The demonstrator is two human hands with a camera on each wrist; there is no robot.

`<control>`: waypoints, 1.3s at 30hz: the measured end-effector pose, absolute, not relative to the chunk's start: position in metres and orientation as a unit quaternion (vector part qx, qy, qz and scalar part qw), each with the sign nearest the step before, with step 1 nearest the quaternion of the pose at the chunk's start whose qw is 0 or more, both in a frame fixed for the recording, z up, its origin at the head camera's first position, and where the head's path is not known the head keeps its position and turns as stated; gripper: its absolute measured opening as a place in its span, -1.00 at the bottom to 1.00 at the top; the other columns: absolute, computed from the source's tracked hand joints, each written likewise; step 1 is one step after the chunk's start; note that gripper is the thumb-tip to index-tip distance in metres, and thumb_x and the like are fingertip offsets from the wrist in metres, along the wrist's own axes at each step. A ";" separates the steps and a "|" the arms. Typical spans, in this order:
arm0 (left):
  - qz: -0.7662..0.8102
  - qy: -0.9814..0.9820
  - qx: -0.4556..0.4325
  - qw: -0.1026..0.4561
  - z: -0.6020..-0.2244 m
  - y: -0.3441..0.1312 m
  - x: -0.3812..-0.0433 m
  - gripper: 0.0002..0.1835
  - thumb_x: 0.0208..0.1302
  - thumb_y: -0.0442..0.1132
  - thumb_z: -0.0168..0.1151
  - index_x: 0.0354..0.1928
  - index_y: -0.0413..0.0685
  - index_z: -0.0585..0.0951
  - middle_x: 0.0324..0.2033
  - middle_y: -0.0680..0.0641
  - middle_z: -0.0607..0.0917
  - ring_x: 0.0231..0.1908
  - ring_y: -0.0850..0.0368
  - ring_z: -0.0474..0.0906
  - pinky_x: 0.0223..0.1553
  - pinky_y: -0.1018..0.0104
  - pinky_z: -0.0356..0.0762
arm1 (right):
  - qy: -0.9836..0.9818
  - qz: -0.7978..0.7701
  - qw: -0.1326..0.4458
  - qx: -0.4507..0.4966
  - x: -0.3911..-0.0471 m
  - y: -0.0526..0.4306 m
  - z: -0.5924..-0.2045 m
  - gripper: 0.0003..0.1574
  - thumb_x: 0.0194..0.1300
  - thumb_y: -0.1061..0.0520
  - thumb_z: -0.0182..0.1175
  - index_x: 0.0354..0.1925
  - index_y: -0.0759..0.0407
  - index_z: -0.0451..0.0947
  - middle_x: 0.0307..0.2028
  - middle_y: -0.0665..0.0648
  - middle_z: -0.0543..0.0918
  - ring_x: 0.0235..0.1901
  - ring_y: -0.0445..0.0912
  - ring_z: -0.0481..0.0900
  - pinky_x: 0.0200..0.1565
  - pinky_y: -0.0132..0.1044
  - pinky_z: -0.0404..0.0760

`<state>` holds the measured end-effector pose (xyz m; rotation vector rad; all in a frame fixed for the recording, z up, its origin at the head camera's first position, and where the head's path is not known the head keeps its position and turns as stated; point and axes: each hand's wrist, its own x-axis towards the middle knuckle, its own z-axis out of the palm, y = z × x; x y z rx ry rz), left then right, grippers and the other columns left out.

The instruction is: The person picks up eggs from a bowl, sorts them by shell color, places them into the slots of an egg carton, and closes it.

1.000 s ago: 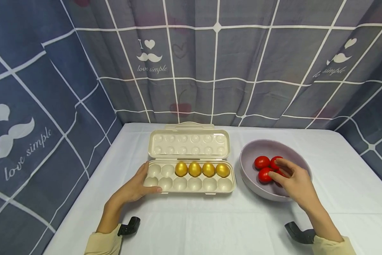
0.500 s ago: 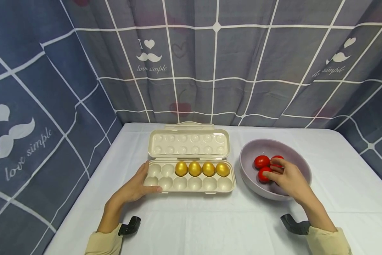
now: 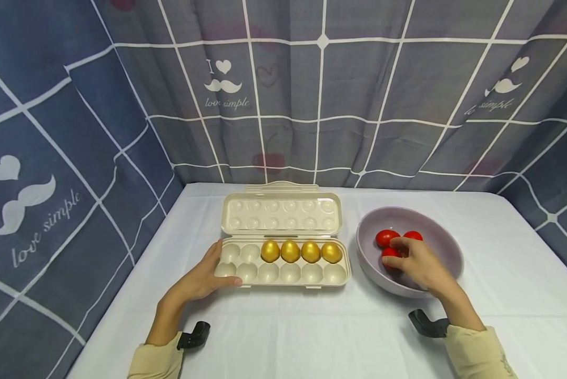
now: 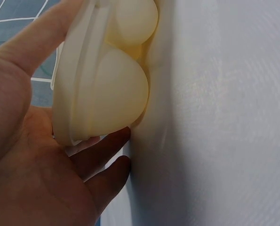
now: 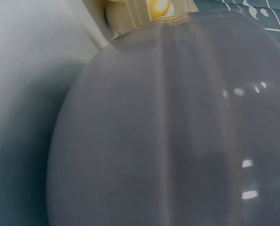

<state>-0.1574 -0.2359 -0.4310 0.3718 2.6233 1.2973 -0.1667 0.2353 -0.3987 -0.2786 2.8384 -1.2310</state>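
Observation:
My left hand (image 3: 200,278) holds the left end of an open cream egg carton (image 3: 283,285); the thumb lies along its front edge and the fingers reach around the end, as the left wrist view shows beside the carton's cups (image 4: 116,94). Several gold eggs (image 3: 290,251) sit in its back row. Inside a mauve bowl (image 3: 373,276), my right hand (image 3: 421,263) pinches a red egg (image 3: 390,258) between thumb and fingers, partly covering it. Two more red eggs show behind it, one at the left (image 3: 385,238) and one at the right (image 3: 413,235). The right wrist view shows mostly bowl.
A white cloth (image 3: 312,337) covers the table. The carton's lid (image 3: 281,213) stands raised at the back. Behind the table hangs a grey checked curtain (image 3: 288,105), which also encloses the left and right sides.
My right hand has moved left within the bowl and closed around the nearest red egg. The left red egg has shifted slightly. My left hand stays at the carton's end.

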 end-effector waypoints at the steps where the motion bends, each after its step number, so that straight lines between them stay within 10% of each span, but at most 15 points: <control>1: 0.438 0.885 0.128 0.095 -0.432 -0.236 -0.157 0.26 0.08 -0.03 0.51 0.53 -0.30 -0.21 0.49 -0.39 -0.14 0.47 -0.32 -0.27 0.36 -0.30 -0.23 | 0.914 -0.395 0.021 -0.089 -0.167 0.235 -0.399 -0.38 0.22 0.18 0.37 0.12 0.56 0.47 -0.06 0.39 0.55 -0.03 0.21 0.47 0.08 0.07 0.40; 39: 0.432 0.889 0.122 0.096 -0.432 -0.236 -0.158 0.27 0.08 -0.02 0.50 0.53 -0.31 -0.22 0.50 -0.37 -0.16 0.47 -0.30 -0.28 0.37 -0.27 -0.24 | 0.930 -0.349 -0.050 -0.101 -0.163 0.231 -0.402 -0.41 0.18 0.14 0.42 0.09 0.46 0.56 -0.20 0.28 0.68 -0.20 0.13 0.61 -0.13 0.01 0.56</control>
